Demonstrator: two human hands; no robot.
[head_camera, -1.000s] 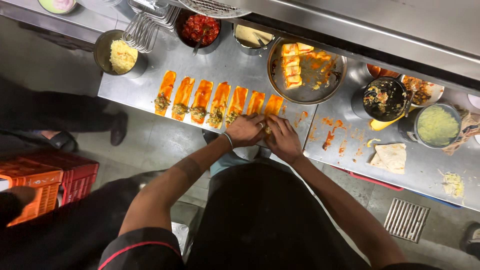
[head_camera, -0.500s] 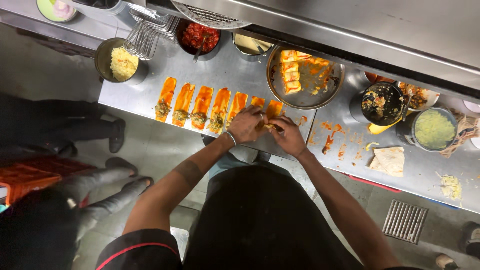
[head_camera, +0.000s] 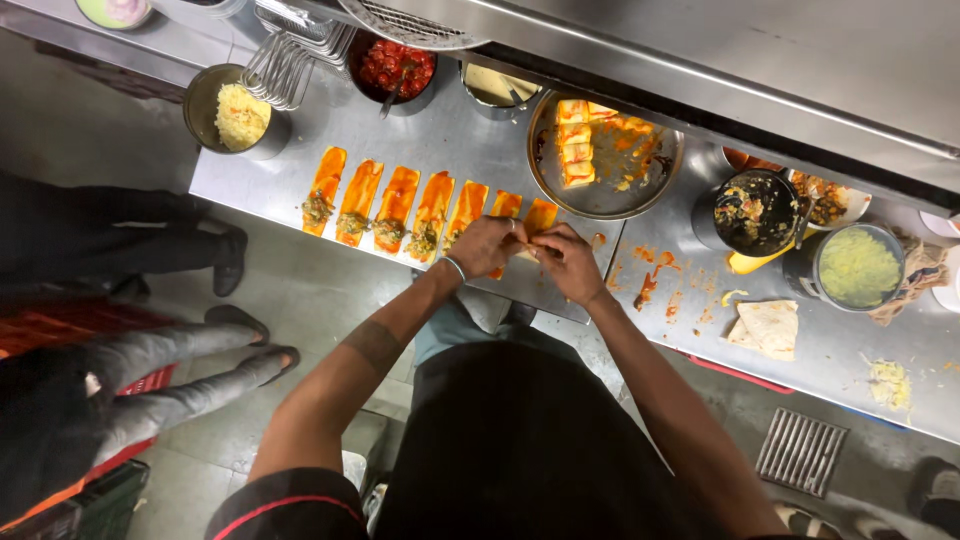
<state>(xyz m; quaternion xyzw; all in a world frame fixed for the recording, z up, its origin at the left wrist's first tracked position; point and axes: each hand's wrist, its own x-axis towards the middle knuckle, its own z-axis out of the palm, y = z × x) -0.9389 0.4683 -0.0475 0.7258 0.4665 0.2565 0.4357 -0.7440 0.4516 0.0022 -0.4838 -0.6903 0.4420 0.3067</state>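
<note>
No packages, labels, signs or screens show anywhere on the steel counter or floor.

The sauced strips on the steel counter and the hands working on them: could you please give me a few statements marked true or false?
1. Both hands, left hand and right hand, meet over one sauced strip. True.
2. The round metal tray is empty. False: it holds sauced pieces.
3. A folded flatbread lies on the counter. True.
4. The strips are stacked in a pile. False: they lie side by side in a row.
</note>
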